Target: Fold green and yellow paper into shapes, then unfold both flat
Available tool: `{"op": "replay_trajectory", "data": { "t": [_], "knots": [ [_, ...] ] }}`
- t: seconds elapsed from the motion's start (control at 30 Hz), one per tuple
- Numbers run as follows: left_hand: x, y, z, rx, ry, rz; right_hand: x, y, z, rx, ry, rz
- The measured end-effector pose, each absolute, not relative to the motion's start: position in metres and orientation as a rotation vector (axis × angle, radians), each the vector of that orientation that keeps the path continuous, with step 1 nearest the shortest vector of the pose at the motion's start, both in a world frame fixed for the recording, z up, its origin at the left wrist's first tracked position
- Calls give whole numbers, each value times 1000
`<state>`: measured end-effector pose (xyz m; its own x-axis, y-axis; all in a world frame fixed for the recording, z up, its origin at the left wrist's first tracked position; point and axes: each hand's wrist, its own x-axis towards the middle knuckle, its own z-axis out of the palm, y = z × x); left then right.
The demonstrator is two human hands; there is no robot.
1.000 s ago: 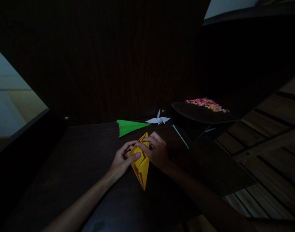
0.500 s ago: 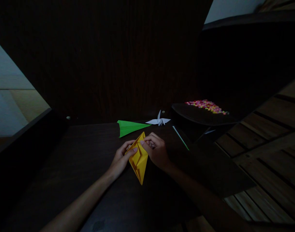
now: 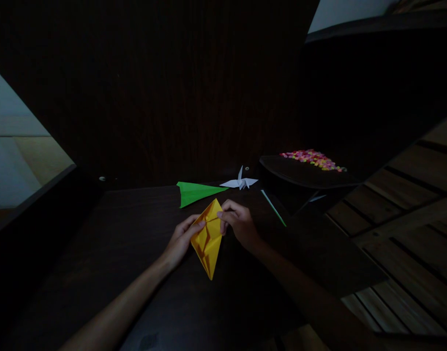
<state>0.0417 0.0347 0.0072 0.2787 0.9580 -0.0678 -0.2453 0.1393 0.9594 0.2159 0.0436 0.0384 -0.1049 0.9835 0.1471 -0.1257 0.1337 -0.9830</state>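
A dim head-camera view looks down at a dark wooden counter [image 3: 110, 253], where a yellow folded paper [image 3: 208, 237], shaped like a long kite with its sharp point toward the viewer, is held between 2 bare hands. The left hand [image 3: 180, 241] is closed on the paper's left edge, with the thumb laid across the top face near the widest part. The right hand [image 3: 238, 225] is pinched on the upper right edge, its fingertips pressed close to the far tip. The paper appears to be lifted slightly at its far end, though contact with the counter at the near point cannot be told in this light. The step in hand is judged to be the shaping of a crease near the far tip; it would be done well if the edges were matched exactly before any pressure is applied, and if the paper were kept pinned by the left thumb so that the layers do not slip. Beyond the hands, a green folded paper [image 3: 196, 191] and a small white paper crane [image 3: 240, 182] lie apart from the yellow piece. Farther right, a dark tray [image 3: 300, 171] bears a heap of small coloured pieces [image 3: 313, 158].
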Motion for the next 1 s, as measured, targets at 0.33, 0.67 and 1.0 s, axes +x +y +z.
{"op": "replay_trajectory", "data": {
  "t": [0.33, 0.67, 1.0],
  "knots": [
    [37, 31, 13, 1066, 882, 1014, 226, 51, 41, -828, -1014, 1458],
    [36, 32, 18, 1090, 893, 1039, 230, 60, 36, -851, -948, 1418],
    [39, 32, 22, 1160, 998, 1191, 215, 34, 36, -1055, -1539, 906]
  ]
}}
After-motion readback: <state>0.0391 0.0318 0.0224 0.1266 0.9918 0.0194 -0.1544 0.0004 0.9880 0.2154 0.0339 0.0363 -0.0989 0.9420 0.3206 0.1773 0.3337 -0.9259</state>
